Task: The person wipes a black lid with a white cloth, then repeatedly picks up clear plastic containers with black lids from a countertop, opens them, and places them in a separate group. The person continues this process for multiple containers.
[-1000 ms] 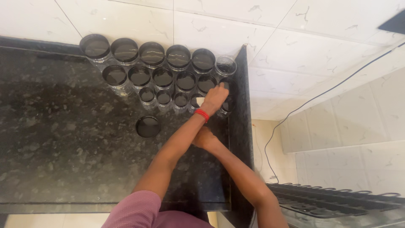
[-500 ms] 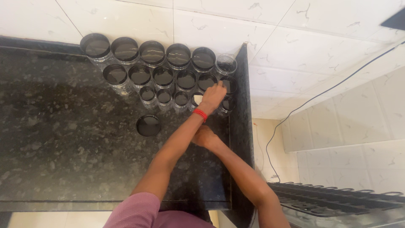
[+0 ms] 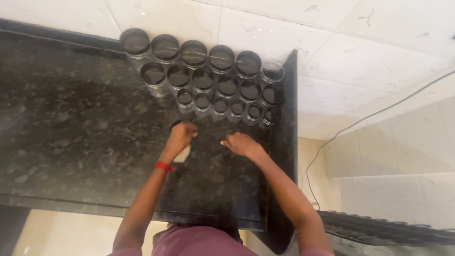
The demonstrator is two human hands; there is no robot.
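The left hand curls closed over a lone jar on the dark counter; the right hand rests loosely open, empty, just below the jar rows; best to grip low, lift straight, clear of neighbours.

We see a dark speckled stone surface. Pale wall tiles sit at twelve o'clock. A thin black cable hangs at three o'clock.
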